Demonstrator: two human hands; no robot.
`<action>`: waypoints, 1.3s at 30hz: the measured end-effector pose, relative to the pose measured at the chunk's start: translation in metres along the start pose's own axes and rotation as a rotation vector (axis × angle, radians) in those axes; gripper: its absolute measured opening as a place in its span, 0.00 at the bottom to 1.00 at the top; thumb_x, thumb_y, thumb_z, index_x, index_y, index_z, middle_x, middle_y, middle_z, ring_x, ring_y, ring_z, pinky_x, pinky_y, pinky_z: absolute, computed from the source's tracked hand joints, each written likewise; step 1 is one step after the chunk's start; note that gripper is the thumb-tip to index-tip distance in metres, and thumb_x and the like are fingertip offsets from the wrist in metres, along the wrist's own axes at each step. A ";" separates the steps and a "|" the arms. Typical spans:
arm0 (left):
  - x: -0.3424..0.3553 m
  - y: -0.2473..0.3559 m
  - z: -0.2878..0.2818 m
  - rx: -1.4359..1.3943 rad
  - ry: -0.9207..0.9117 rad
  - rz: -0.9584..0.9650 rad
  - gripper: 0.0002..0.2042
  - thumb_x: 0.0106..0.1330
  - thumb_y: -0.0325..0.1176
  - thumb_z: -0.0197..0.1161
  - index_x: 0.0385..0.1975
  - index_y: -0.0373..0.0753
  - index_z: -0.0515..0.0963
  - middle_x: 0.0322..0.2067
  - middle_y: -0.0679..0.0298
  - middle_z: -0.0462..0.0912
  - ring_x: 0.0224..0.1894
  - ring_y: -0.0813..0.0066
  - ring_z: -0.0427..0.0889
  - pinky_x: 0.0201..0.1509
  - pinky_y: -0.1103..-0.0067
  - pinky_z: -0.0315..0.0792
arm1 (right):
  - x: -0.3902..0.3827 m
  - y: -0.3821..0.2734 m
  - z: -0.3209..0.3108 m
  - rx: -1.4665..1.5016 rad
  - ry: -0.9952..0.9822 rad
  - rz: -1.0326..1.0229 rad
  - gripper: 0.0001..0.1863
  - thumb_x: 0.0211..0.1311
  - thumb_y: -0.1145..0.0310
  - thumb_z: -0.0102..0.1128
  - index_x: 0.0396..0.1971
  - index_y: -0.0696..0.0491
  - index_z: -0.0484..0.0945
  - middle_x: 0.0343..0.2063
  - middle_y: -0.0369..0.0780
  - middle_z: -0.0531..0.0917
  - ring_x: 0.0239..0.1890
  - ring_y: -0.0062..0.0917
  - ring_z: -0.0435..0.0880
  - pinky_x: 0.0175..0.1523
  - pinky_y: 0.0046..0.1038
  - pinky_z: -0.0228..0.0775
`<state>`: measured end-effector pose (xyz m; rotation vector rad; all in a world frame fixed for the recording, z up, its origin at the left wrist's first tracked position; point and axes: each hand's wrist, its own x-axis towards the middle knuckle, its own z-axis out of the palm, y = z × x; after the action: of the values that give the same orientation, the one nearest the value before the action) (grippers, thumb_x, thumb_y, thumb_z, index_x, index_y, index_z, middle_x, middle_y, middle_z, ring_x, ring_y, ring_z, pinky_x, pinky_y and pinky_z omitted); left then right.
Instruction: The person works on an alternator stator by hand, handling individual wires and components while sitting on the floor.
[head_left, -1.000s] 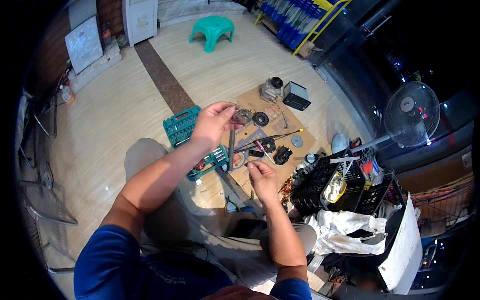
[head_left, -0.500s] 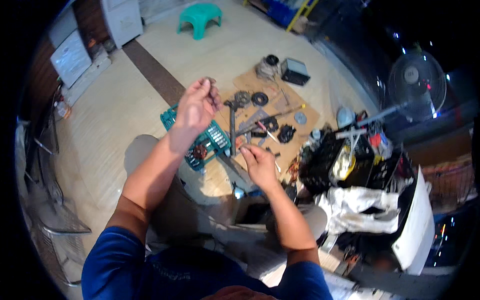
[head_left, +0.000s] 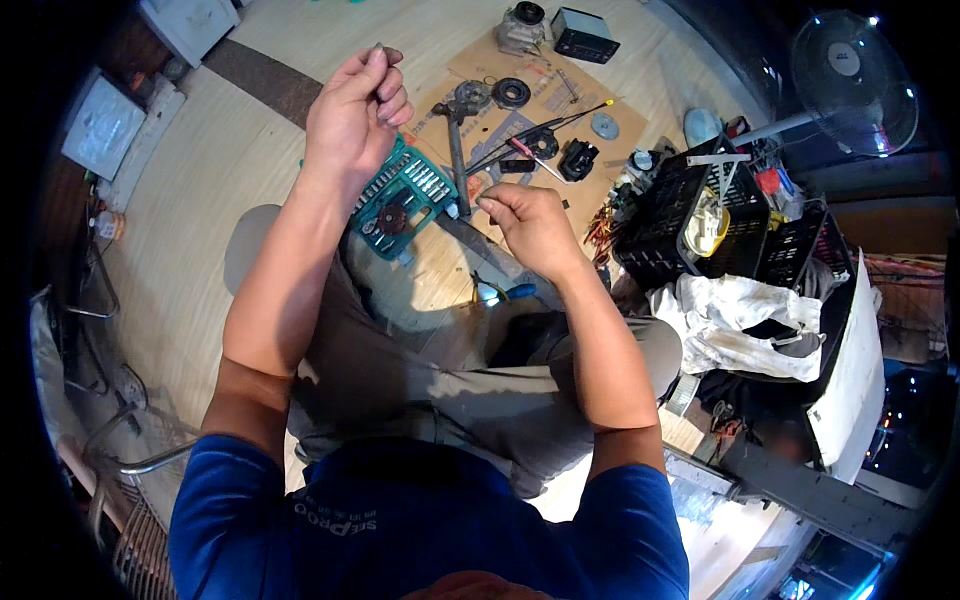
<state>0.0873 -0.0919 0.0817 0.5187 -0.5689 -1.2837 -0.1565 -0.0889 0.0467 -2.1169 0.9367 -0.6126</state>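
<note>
My left hand (head_left: 352, 118) is raised at the far left, its fingers curled and thumb pressed against the index finger. Lower and to the right, my right hand (head_left: 538, 228) pinches thumb and forefinger together. Whatever either pinch holds is too small to make out. Beneath and between them a green socket set case (head_left: 405, 250) lies open, with rows of sockets and a dark reddish-brown round part (head_left: 392, 219) on it. A hammer (head_left: 456, 150) lies beside the case, its handle end near my right fingertips.
Cardboard (head_left: 590, 95) on the floor carries a black ring (head_left: 511, 93), a grey disc (head_left: 604, 125) and a black plastic part (head_left: 579, 160). Pliers (head_left: 490, 292) lie near my legs. Black crates (head_left: 650, 235), a white cloth (head_left: 735, 325) and a fan (head_left: 847, 85) stand at the right.
The view has tilted, so the floor things sit higher in the picture. My hands are slightly farther apart, the left shifted leftward from the hammer. Both stay pinched.
</note>
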 end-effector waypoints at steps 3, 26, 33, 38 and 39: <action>0.001 0.000 -0.004 -0.043 -0.119 -0.023 0.09 0.71 0.34 0.52 0.40 0.34 0.70 0.21 0.70 0.64 0.21 0.80 0.59 0.26 0.81 0.57 | 0.005 0.012 0.000 -0.005 -0.005 -0.043 0.09 0.59 0.69 0.63 0.35 0.59 0.80 0.25 0.46 0.81 0.25 0.33 0.77 0.34 0.27 0.70; 0.016 0.001 0.015 0.056 -0.107 0.091 0.10 0.70 0.36 0.55 0.31 0.37 0.73 0.18 0.66 0.72 0.24 0.71 0.75 0.33 0.76 0.71 | 0.022 -0.009 0.024 0.199 0.279 -0.030 0.10 0.65 0.67 0.56 0.33 0.59 0.81 0.18 0.35 0.79 0.23 0.14 0.72 0.30 0.22 0.66; 0.003 -0.013 0.020 0.516 0.174 -0.008 0.11 0.70 0.35 0.54 0.40 0.32 0.75 0.32 0.59 0.81 0.28 0.73 0.78 0.35 0.80 0.73 | 0.019 0.013 0.016 0.263 0.461 0.012 0.09 0.66 0.69 0.56 0.34 0.60 0.80 0.21 0.38 0.81 0.24 0.19 0.76 0.33 0.23 0.69; -0.017 -0.052 0.029 0.412 -0.169 -0.082 0.15 0.72 0.37 0.52 0.48 0.30 0.72 0.35 0.61 0.80 0.39 0.74 0.80 0.44 0.78 0.74 | 0.020 -0.006 0.019 0.297 0.425 0.040 0.09 0.66 0.70 0.55 0.34 0.61 0.79 0.22 0.39 0.79 0.25 0.18 0.75 0.33 0.22 0.68; -0.013 -0.051 0.029 0.327 -0.200 -0.128 0.13 0.71 0.35 0.52 0.45 0.30 0.73 0.35 0.59 0.81 0.36 0.74 0.80 0.41 0.81 0.74 | 0.022 0.001 0.023 0.220 0.463 -0.047 0.09 0.66 0.69 0.55 0.33 0.60 0.79 0.20 0.39 0.77 0.22 0.19 0.72 0.31 0.23 0.67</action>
<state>0.0287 -0.0906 0.0693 0.7097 -0.9349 -1.3808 -0.1279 -0.0969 0.0344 -1.8363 1.0108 -1.2073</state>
